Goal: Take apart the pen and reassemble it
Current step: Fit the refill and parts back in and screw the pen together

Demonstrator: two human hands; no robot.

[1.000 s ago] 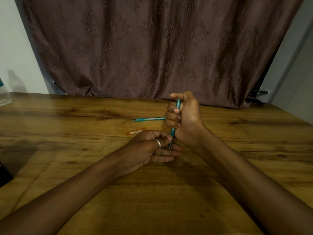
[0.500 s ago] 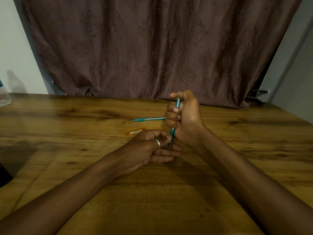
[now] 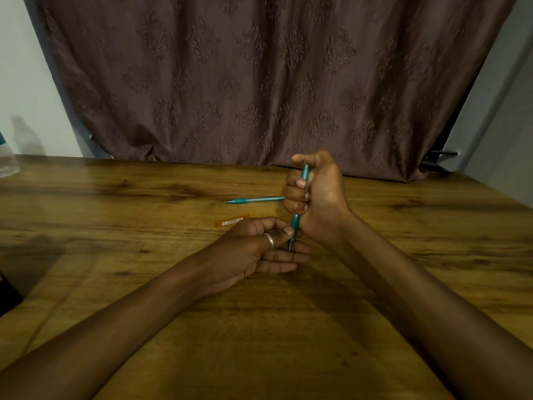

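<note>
1. your right hand (image 3: pixel 317 197) has a clenched grip on the teal pen (image 3: pixel 296 223), upright above the desk (image 3: pixel 259 327).
2. your left hand (image 3: pixel 259 249) pinches its tip end.
3. pen looks whole; disassembly and reassembly likely remain.

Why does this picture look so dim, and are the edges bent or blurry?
Head view: the light is low and warm, so the hands cast soft shadows on the wooden table. The wide lens bows the curtain and table edge. The bottle at the far left is smeared and cut off. The pen, gripped by the right hand and pinched by the left hand, stays fairly sharp.
</note>
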